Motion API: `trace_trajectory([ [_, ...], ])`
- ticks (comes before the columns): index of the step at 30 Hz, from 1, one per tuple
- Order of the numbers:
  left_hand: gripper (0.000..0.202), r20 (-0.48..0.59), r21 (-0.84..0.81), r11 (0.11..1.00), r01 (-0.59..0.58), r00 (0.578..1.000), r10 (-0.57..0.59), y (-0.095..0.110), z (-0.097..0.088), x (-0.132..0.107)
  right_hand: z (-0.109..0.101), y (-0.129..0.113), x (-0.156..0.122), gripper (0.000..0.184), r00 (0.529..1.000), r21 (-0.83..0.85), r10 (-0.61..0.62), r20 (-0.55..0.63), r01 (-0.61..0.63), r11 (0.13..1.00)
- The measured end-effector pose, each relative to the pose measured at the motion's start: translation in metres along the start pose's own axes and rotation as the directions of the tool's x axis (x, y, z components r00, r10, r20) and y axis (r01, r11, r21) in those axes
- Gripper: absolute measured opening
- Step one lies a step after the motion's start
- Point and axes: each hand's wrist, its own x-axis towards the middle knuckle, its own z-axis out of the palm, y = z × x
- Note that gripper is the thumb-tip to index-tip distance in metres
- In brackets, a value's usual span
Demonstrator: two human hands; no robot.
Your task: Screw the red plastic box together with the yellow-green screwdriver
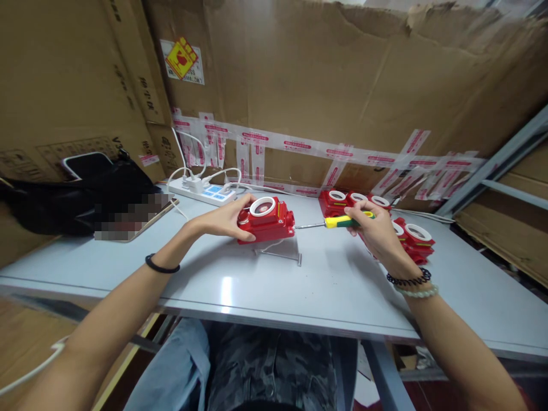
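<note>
My left hand (233,220) is wrapped round the left end of a red box-shaped housing (274,225) with a white ring on top. In my right hand (374,228) is a screwdriver (336,221) with a yellow and green handle, held level. Its metal shaft points left, and the tip meets the right end of the housing, near a small screw spot. Whether the tip sits in a screw head is too small to tell. Below the housing, a thin grey metal bracket (280,256) lies on the white table (257,291).
More red housings (338,202) with white rings stand at the back right, some partly behind my right hand. A white power strip (205,191) with plugged cables lies at the back left. Beside it are a black bag (85,197) and a phone (89,165). Cardboard (321,74) walls the back.
</note>
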Motion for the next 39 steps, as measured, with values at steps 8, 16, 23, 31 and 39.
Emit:
trace_trajectory([
  [8, 0.066, -0.002, -0.001, 1.000, 0.008, 1.000, -0.008, 0.001, 0.000, -0.001, -0.001, -0.006, -0.001, 0.027, 0.994, -0.025, -0.089, -0.067, 0.087, 0.996],
  [16, 0.068, -0.040, -0.027, 1.000, -0.017, 0.999, 0.015, 0.014, 0.008, 0.000, 0.005, -0.006, -0.004, 0.024, 0.949, 0.040, -0.269, -0.166, 0.279, 0.959],
  [23, 0.067, -0.085, -0.080, 0.993, -0.083, 0.994, 0.076, 0.035, 0.023, 0.000, 0.019, -0.022, -0.032, 0.034, 0.934, -0.314, 0.159, 0.319, -0.054, 0.948],
  [31, 0.066, -0.115, -0.039, 0.994, -0.099, 0.989, 0.094, 0.037, 0.026, 0.001, 0.030, -0.022, -0.037, 0.028, 0.892, -0.507, 0.250, 0.378, -0.027, 0.862],
  [39, 0.062, -0.094, -0.047, 0.995, -0.083, 0.992, 0.078, 0.038, 0.028, 0.001, 0.034, -0.012, -0.038, 0.013, 0.930, -0.519, 0.081, 0.359, 0.127, 0.845],
])
